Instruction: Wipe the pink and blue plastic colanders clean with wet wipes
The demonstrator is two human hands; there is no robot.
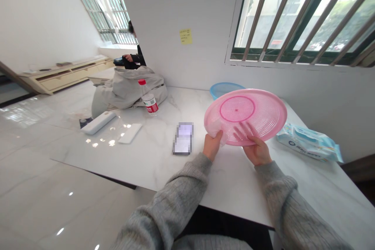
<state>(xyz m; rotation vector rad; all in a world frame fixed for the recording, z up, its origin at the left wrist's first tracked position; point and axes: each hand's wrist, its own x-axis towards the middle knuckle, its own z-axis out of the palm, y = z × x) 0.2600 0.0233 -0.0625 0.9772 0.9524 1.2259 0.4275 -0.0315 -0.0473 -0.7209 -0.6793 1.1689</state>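
Observation:
A round pink plastic colander, full of small holes, is held up over the table and tilted toward me. My right hand grips its near rim, with fingers showing through the mesh underneath. My left hand is closed on a thin whitish wipe pressed at the colander's left rim. Behind the pink one stands a blue colander, partly hidden. To the right lies a light-blue pack of wet wipes.
On the white marbled table lie a phone, a flat white object and a long white case. A red-capped bottle stands before a grey cloth heap. Another person is beyond the wall's edge.

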